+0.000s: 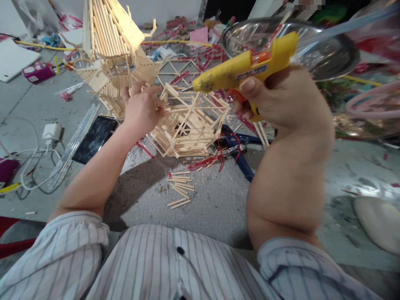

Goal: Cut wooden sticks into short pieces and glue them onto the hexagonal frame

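My right hand [265,96] is wrapped round a yellow hot glue gun [237,68], its nozzle pointing left above a many-sided frame of thin wooden sticks [190,143]. At the frame's upper left edge is my left hand [142,106], its fingers bent and pinched near a stick end; what lies between the fingertips is hidden. Just behind that hand stands a taller stick-built tower [109,37] with flared roofs. Several short loose sticks [181,185] lie on the table in front of the frame.
Blue-handled cutters [242,160] lie right of the frame. A dark phone [93,139] and a white charger [51,132] with cables are on the left. A large metal bowl [331,54] stands at the back right, amid red plastic scraps. A purple device [38,72] lies far left.
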Motion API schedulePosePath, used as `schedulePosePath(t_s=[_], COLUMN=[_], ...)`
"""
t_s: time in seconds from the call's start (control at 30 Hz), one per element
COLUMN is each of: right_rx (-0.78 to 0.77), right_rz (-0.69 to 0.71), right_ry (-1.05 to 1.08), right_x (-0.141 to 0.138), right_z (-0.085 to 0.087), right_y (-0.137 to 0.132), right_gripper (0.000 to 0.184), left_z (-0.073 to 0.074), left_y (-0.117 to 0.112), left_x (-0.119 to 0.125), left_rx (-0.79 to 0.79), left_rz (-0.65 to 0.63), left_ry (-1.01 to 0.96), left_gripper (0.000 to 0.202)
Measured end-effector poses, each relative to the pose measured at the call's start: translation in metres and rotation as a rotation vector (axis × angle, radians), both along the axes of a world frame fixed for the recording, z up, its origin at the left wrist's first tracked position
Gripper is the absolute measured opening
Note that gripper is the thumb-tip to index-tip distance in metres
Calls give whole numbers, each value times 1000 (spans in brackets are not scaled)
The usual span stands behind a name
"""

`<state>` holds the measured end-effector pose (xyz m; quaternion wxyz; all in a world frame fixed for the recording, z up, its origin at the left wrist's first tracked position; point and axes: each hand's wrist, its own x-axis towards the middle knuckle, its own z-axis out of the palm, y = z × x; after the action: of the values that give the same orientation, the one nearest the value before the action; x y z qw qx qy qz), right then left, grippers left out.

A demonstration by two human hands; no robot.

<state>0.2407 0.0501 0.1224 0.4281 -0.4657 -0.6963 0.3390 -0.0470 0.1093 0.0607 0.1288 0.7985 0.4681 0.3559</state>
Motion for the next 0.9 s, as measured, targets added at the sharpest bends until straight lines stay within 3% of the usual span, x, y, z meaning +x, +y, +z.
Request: schedulePosePath(t_s=[0.27,0.4,0.57,0.9], right_rx=[-4,6,25,18], right_rz=[2,11,21,19], right_ry=[-12,-3,-24,-7], right_x=[0,2,3,4], right_z=[-1,-4,-4,-5], right_y=[1,2,2,3], right_gripper=[72,71,71,69], left_z=[-2,17,42,43], left_y=[4,-16,-40,-39], left_x=[5,21,36,35], left_rx=[52,-19,-138,-162], left_rz=[-9,129,231,212], left_ry=[74,260,421,464], left_gripper=[17,5,17,28])
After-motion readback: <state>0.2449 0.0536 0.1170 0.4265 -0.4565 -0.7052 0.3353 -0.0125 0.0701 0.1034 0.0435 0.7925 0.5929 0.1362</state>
